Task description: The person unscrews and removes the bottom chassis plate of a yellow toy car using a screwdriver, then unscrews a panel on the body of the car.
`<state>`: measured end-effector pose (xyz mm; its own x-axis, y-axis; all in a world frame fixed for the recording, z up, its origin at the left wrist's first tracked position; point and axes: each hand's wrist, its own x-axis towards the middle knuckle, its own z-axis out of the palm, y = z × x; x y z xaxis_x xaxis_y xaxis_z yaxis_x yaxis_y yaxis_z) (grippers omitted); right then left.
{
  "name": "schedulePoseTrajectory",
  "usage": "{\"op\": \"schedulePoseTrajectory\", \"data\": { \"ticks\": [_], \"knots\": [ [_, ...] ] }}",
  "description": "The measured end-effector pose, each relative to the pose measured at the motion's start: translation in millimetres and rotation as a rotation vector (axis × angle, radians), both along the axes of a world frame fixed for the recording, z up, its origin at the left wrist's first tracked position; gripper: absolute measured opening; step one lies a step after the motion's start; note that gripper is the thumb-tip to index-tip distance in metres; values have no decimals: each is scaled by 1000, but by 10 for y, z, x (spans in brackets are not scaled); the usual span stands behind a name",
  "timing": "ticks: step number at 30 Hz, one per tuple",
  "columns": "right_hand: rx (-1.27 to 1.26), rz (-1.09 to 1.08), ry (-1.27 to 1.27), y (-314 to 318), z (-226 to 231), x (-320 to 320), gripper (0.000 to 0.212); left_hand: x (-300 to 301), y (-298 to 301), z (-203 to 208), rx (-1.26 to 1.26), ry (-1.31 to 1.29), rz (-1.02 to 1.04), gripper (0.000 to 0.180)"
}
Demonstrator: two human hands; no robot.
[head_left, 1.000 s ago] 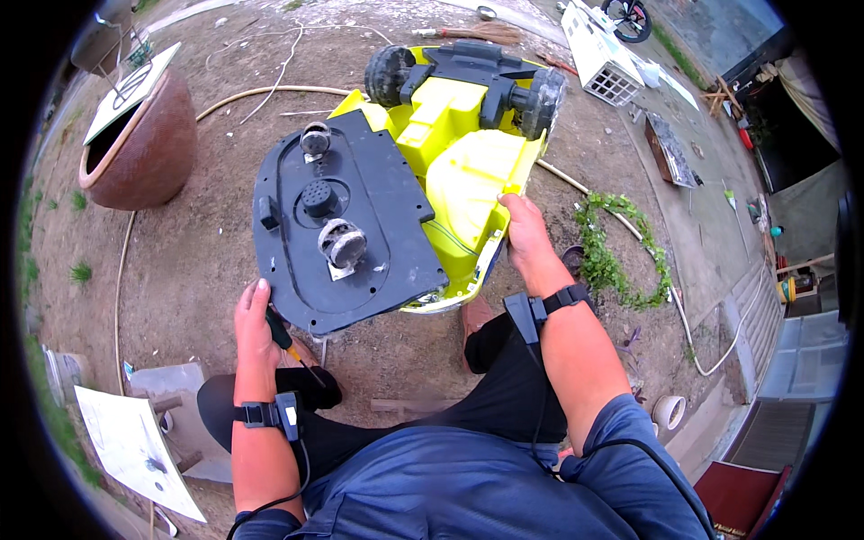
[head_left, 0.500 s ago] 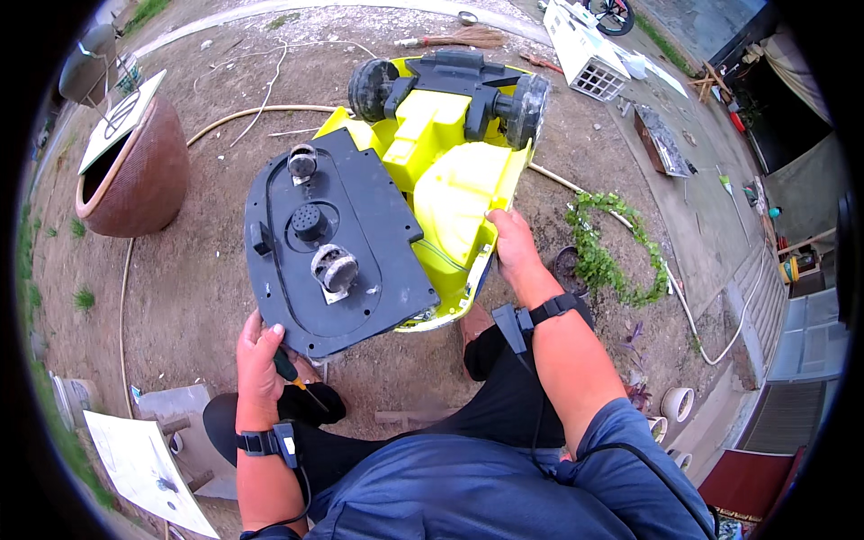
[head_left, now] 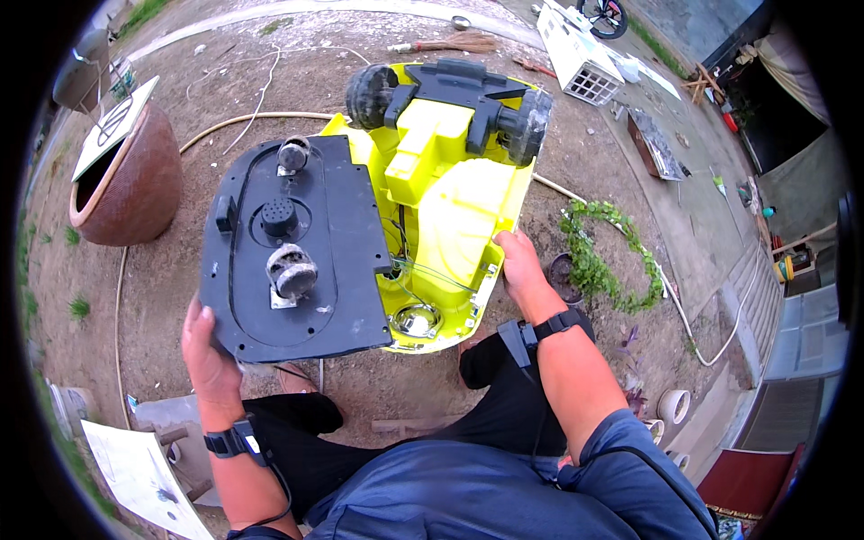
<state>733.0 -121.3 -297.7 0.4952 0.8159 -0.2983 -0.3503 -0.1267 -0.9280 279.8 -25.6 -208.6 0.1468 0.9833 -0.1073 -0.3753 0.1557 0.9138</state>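
While my right hand (head_left: 526,273) grips the yellow shell (head_left: 461,202), the black plate (head_left: 337,243), long axis twelve-to-six, lies at one o'clock from my nearer left hand (head_left: 211,353), which grips it.

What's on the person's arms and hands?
The left hand and right hand are bare. Each forearm has a black buckled strap and small grey box; thin black cables run alongside. A short blue fabric sleeve covers the right upper arm.

From here I get the right hand (head_left: 526,270) with its fingers hidden behind the yellow shell (head_left: 477,193), thin wires (head_left: 436,274) vanishing under the black plate (head_left: 355,225), far wheel (head_left: 603,16) cut off.
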Motion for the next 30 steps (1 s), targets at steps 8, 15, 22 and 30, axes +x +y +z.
{"op": "schedulePoseTrajectory", "data": {
  "ticks": [8, 15, 22, 30],
  "knots": [
    [-49, 0, 36, 149, -16, -170, 48, -300, 518, -220, -2, 43, -15, 60],
    [-128, -6, -3, 225, -365, -141, 55, -789, 1034, -849, -119, 91, 167, 53],
    [-118, 35, 38, 328, -426, -179, 59, -1231, 1486, -1376, -219, 340, 261, 51],
    [-151, -8, -17, 300, -433, -126, 51, -1156, 1425, -1538, -89, 1046, 296, 49]
  ]
}}
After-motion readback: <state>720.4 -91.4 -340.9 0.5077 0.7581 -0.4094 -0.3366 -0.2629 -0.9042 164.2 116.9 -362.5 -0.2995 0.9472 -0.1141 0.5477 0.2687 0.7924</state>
